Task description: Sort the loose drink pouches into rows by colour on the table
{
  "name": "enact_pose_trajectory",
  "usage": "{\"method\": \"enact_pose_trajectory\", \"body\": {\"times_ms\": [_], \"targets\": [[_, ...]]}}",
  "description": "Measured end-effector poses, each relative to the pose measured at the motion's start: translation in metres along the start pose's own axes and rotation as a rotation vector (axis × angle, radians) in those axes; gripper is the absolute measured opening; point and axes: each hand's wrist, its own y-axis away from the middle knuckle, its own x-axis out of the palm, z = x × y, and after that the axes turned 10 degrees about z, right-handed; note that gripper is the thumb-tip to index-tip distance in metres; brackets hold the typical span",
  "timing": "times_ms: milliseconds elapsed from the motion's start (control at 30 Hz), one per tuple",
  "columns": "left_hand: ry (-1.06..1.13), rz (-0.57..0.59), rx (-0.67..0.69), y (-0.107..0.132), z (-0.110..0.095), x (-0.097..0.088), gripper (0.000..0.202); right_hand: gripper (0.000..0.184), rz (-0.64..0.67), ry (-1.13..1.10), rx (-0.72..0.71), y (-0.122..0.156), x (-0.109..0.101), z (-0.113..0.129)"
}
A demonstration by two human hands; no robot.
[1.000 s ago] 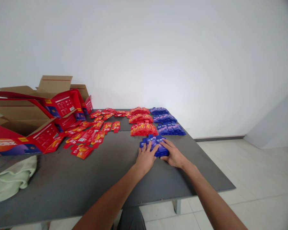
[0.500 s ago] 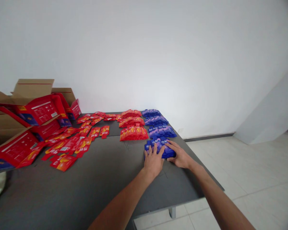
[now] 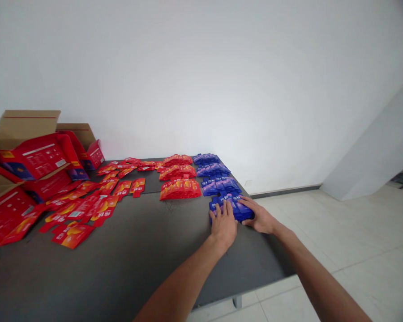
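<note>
A fanned stack of flat blue packets (image 3: 227, 200) with pale lettering lies under both hands near the table's right edge. My left hand (image 3: 223, 227) rests on the stack's left part, fingers spread and lying flat on top. At the stack's right end, my right hand (image 3: 260, 217) curls over it, fingers on top and the thumb at the near side. Behind this stack, more blue packet stacks (image 3: 220, 184) run back in a column. Stacks of red packets (image 3: 180, 188) form a second column to their left.
Loose red packets (image 3: 74, 235) lie scattered over the left of the dark table (image 3: 121, 268). Open red cardboard boxes (image 3: 42, 161) stand at the far left. A white wall (image 3: 201, 80) rises behind the table, and pale floor tiles (image 3: 349, 228) lie to the right.
The nearest blue stack has slid a little to the right relative to the stacks behind it, with both hands moving along. The view has turned slightly right.
</note>
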Motion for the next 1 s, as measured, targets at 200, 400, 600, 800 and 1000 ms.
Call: {"method": "enact_pose_trajectory", "body": {"times_ms": [200, 400, 600, 800, 1000], "targets": [[-0.006, 0.001, 0.015, -0.005, -0.003, 0.002, 0.071, 0.078, 0.012, -0.009, 0.021, 0.002, -0.004, -0.007], [-0.014, -0.030, 0.006, -0.007, -0.004, 0.005, 0.063, 0.081, 0.027, 0.025, 0.012, 0.002, -0.006, -0.008], [-0.038, -0.101, -0.019, -0.002, -0.007, 0.007, 0.060, 0.084, 0.047, 0.119, 0.020, 0.002, -0.012, -0.004], [-0.057, -0.162, -0.009, 0.003, -0.007, 0.001, 0.068, 0.089, 0.074, 0.158, 0.045, 0.004, -0.015, 0.000], [-0.054, -0.155, 0.000, 0.007, -0.004, -0.002, 0.066, 0.089, 0.067, 0.209, 0.052, 0.003, -0.019, 0.010]]}}
